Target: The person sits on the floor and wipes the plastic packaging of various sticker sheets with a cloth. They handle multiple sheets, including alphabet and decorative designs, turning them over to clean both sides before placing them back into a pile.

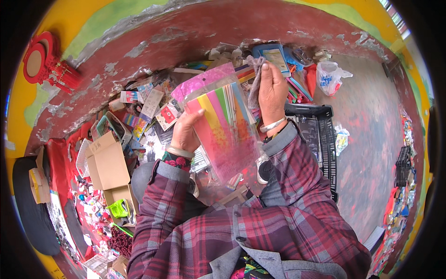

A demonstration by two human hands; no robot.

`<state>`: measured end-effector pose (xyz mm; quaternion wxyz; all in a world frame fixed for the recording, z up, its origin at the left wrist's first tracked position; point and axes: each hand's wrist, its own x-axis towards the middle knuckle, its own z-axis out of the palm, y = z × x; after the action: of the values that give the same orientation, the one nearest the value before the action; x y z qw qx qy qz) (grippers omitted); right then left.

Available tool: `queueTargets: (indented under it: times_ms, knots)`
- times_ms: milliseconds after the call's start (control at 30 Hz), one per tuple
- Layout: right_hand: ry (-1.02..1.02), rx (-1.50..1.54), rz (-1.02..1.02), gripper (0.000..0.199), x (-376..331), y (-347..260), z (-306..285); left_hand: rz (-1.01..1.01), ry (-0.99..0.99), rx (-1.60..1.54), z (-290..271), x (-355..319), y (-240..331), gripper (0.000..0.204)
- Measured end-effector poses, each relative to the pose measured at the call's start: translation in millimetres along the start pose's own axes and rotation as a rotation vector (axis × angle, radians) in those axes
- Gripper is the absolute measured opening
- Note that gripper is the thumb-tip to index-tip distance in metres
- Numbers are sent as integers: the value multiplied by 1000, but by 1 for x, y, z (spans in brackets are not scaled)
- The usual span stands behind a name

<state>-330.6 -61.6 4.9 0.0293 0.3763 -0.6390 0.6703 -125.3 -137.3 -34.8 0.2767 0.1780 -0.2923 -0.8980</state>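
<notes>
Both hands are up: the left hand point(186, 132) pinches the left edge of a clear plastic packet of rainbow-coloured paper sheets point(223, 125), and the right hand point(272, 88) presses a grey cloth point(254, 81) on its top. Looks light, floppy, slippery; the edges seem safest. An open cardboard box point(109, 162) holds a green tool point(118, 208).

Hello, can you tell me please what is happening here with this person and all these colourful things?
A person in a plaid shirt holds up a clear packet of coloured paper sheets with both hands. The left hand grips its left edge; the right hand is at the top right edge and also holds a grey cloth. Beyond lies a heap of small goods, with an open cardboard box at the left and a black crate at the right.
</notes>
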Motion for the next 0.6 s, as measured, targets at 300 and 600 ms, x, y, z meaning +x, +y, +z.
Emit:
queueTargets:
  times_ms: [300, 600]
  knots:
    - [-443, -356, -489, 38, -56, -3, 41, -81, -262, -398, -12, 8, -15, 41]
    - [-681, -285, -614, 42, -94, -17, 47, 96, -160, -367, -13, 5, -1, 46]
